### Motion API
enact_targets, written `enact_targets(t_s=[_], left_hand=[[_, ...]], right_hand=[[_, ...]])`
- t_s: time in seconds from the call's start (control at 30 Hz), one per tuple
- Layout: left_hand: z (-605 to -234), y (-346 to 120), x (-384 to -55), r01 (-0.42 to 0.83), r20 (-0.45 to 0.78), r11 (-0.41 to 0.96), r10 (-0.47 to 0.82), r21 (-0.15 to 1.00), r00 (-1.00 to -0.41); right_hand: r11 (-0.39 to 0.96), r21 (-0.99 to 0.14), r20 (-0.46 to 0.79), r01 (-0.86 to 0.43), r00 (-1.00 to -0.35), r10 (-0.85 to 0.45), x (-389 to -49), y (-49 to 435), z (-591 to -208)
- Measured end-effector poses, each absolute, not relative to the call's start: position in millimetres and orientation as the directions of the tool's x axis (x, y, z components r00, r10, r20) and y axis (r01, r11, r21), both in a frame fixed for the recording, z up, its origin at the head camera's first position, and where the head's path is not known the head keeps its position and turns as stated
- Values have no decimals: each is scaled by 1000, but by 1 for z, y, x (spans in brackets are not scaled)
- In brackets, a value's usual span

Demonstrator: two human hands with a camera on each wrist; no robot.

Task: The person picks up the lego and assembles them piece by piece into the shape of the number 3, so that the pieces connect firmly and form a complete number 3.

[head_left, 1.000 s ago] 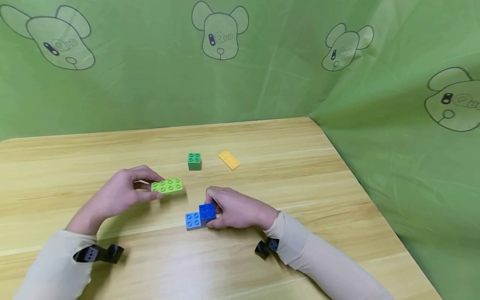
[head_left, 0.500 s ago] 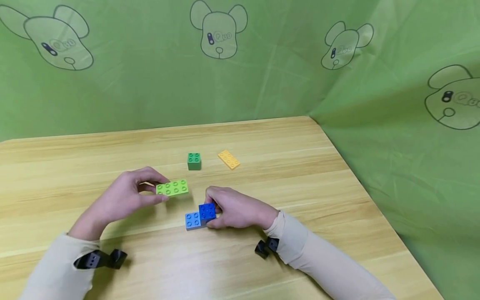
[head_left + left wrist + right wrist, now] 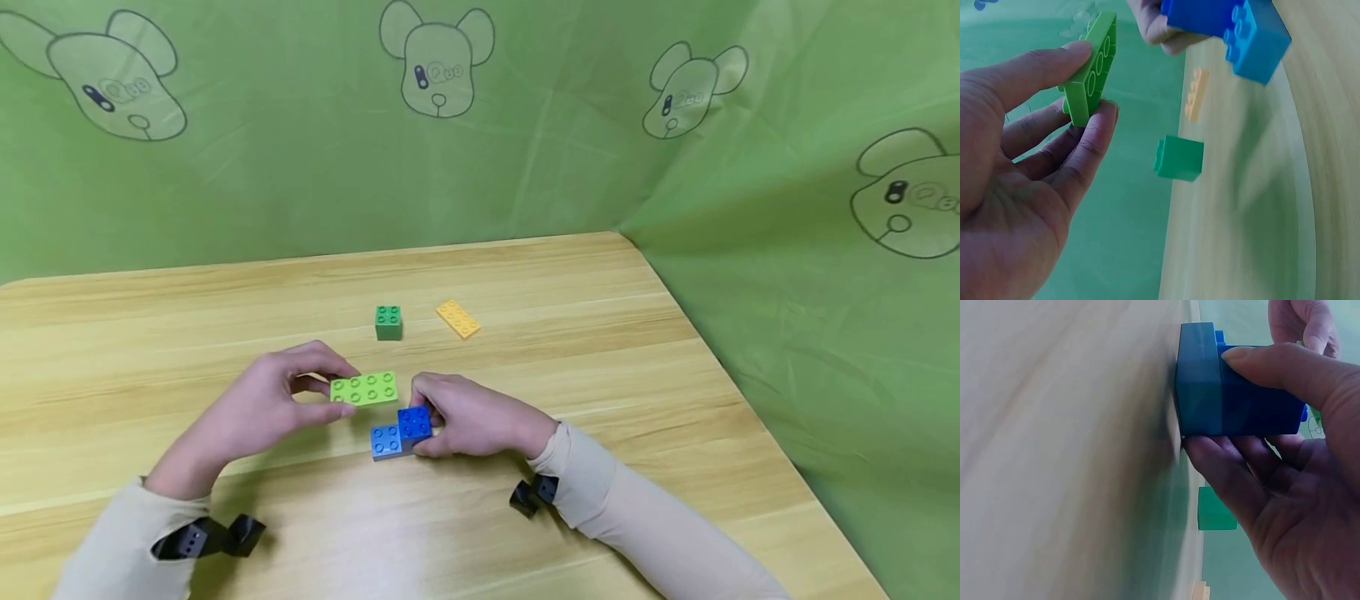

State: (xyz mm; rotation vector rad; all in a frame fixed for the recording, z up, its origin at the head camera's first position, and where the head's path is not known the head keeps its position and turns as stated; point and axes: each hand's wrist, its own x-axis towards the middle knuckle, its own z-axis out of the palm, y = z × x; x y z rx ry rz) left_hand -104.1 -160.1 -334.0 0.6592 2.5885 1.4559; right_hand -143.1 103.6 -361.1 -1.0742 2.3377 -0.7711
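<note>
My left hand [image 3: 273, 400] pinches a lime-green eight-stud building brick [image 3: 364, 389] by its left end, between thumb and fingers. The left wrist view shows that brick's hollow underside [image 3: 1099, 72]; it is held up off the table. My right hand [image 3: 480, 417] grips a dark blue four-stud brick [image 3: 415, 423] low over the table. That brick sits on the right half of a longer light blue brick [image 3: 386, 442], whose left studs stay bare. In the head view the lime brick hangs just behind and left of the blue pair.
Behind the hands, a dark green four-stud brick [image 3: 388, 323] stands on the wooden table [image 3: 600, 333]. To its right lies a flat yellow-orange plate brick [image 3: 458, 319]. A green printed curtain [image 3: 315, 167] borders the table's back and right side.
My left hand has carried the lime-green brick to the right and a little nearer the body, toward the blue bricks. The right hand stays in place with its grip unchanged.
</note>
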Motion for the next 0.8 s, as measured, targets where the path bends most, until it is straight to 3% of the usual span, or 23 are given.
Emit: enact_targets(t_s=[0.8], left_hand=[[-332,-142,-88,398,191,416,456,818,-869]], right_hand=[[517,-659,-138,-546,-589,-797,-146,103,-363]])
